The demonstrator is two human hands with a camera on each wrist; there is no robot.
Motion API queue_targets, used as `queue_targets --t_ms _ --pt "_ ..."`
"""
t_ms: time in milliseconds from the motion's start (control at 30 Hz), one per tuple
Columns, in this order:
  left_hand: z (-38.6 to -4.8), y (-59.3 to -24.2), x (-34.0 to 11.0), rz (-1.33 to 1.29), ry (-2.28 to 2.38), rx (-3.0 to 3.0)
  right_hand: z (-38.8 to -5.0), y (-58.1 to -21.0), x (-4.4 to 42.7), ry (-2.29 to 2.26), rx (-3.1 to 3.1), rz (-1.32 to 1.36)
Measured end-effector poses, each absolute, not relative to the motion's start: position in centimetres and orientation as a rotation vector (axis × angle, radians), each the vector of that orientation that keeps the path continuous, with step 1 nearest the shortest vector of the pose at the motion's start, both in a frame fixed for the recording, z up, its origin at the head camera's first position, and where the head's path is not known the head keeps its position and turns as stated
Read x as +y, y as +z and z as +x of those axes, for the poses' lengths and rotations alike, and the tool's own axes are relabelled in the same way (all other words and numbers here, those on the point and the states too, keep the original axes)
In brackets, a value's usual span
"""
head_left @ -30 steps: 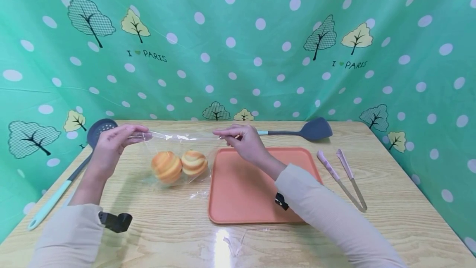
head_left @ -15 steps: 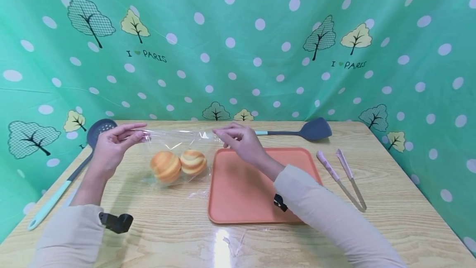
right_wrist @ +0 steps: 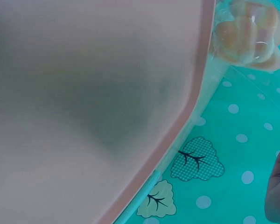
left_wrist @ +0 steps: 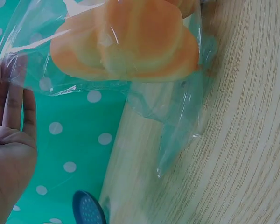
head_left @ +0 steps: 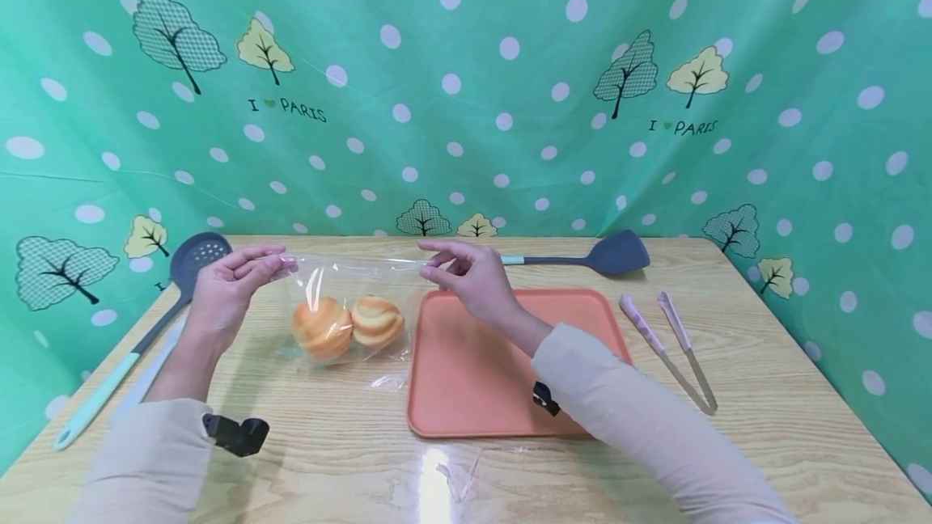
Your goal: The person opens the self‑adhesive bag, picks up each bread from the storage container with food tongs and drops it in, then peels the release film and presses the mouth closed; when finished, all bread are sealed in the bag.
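A clear plastic bag [head_left: 338, 273] with two round, swirl-patterned buns inside is stretched between both hands. The larger orange-brown bun [head_left: 323, 330] lies on the left, against the paler bun [head_left: 379, 321]. My left hand [head_left: 227, 291] pinches the bag's upper left corner between thumb and fingers. At the upper right corner, my right hand [head_left: 476, 277] holds the edge near its thumb, with the index finger extended above. The left wrist view shows a bun [left_wrist: 126, 42] close up through the plastic. Only the edge of my right hand [right_wrist: 279, 191] appears in the right wrist view.
A salmon-pink tray [head_left: 510, 395] lies right of the bag, under my right forearm. Behind it is a dark turner [head_left: 617, 253]. Lilac-handled tongs [head_left: 677, 354] lie to its right. A slotted skimmer [head_left: 198, 257] with mint handle lies along the left edge.
The right index finger has lifted away from the thumb. My left forearm has shifted slightly right, and the buns have moved a little left. The bag's top edge looks tauter.
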State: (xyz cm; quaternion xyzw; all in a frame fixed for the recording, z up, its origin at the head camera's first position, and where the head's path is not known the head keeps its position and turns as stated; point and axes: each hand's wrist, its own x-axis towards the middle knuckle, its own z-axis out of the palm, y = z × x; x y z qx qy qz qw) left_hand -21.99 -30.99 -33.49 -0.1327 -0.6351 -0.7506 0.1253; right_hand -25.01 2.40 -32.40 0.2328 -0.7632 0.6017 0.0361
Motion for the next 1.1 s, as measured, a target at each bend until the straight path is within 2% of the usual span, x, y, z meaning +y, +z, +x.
queue_targets --t_ms 467,1100 --pt "-21.8 -33.6 -29.9 -0.478 -2.182 -1.769 -25.3 -31.7 3.4 1.655 -2.602 0.822" --pt "-22.2 -34.3 -28.6 -0.366 -2.225 -1.552 -24.9 -31.9 3.1 1.649 -2.576 0.907"
